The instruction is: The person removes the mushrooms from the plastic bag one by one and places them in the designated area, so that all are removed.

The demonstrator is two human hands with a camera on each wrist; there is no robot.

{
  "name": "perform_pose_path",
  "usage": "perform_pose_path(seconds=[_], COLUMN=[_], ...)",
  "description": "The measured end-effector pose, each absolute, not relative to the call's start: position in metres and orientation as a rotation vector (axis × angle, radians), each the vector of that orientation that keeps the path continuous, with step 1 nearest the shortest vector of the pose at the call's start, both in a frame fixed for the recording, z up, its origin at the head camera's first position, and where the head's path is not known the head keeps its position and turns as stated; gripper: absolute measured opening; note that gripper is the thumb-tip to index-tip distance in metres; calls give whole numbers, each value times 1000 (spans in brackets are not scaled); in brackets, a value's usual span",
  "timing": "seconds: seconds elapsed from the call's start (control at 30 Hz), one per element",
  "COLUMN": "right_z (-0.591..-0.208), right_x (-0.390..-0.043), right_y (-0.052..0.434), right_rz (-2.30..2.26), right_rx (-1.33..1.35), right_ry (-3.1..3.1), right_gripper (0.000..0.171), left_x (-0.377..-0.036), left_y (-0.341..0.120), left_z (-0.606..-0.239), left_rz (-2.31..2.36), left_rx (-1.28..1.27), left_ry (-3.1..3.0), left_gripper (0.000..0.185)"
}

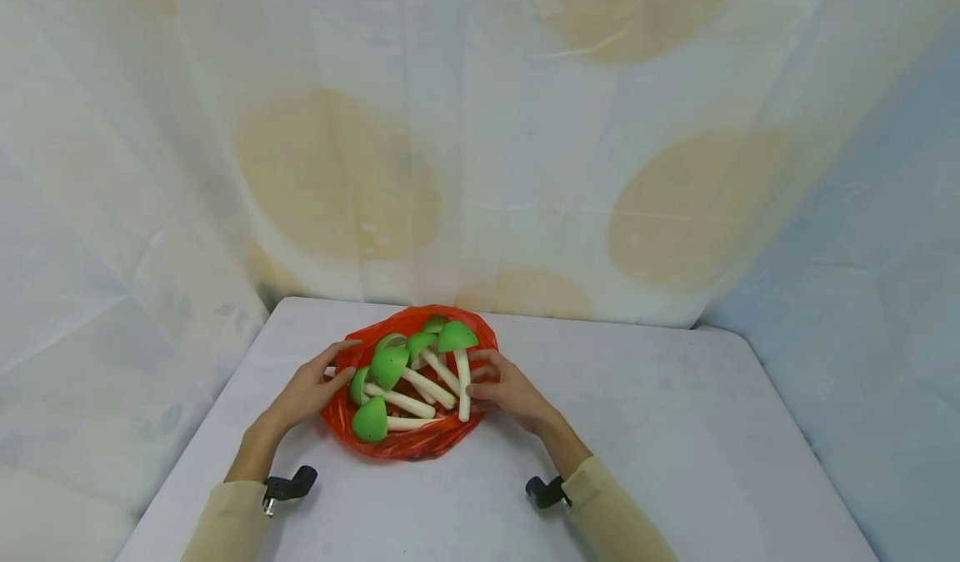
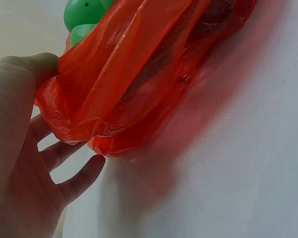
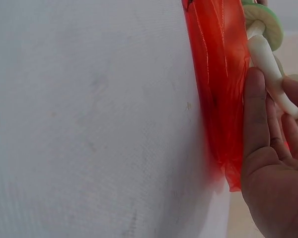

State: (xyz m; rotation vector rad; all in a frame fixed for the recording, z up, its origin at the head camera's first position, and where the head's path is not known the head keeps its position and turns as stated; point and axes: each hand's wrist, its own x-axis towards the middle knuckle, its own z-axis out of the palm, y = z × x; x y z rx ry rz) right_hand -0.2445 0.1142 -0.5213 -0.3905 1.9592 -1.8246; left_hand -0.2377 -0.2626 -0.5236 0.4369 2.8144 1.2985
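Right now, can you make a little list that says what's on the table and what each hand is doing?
Table: white table
Bag: red plastic bag, open, lying on the table
Inside bag: toy mushrooms with green caps and white stems
Left hand: grips the bag's left edge
Right hand: on the bag's right edge, fingers touching a white stem
Background: white cloth with tan spots
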Motion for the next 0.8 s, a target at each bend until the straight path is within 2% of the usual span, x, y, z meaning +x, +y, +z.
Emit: perform_pose_path(seconds=[0.8], right_z=[-510], right_x=[-240], right_y=[118], right_rz=[-1868], right_rx=[-426], right_ry=[1926], right_gripper=[51], left_x=[-244], left_y=[-261], left_z=[-528], left_rz=[1323], left_rx=[487], left_ry=[2840], left_gripper=[43])
